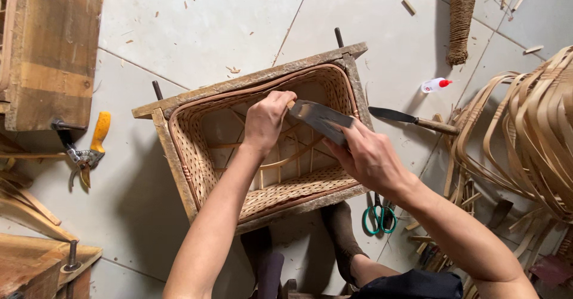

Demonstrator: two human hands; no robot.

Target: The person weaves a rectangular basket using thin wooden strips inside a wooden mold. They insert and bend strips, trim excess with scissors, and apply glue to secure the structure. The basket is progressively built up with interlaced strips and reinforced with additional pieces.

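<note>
I see my left hand (pixel 267 119) closed on the handle end of a flat grey metal blade (pixel 321 120), and my right hand (pixel 368 157) presses its fingers on the blade's other end. The blade lies over the half-woven rectangular rattan basket (pixel 197 156) inside a rough wooden frame (pixel 173 168) on the tiled floor (pixel 197 18). A wooden-handled knife (pixel 412 120) lies near, at right.

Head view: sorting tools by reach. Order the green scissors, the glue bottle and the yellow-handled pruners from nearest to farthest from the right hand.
From the right hand:
1. Green scissors, just below it.
2. Glue bottle, up and right.
3. Yellow-handled pruners, far left past the basket frame.
</note>
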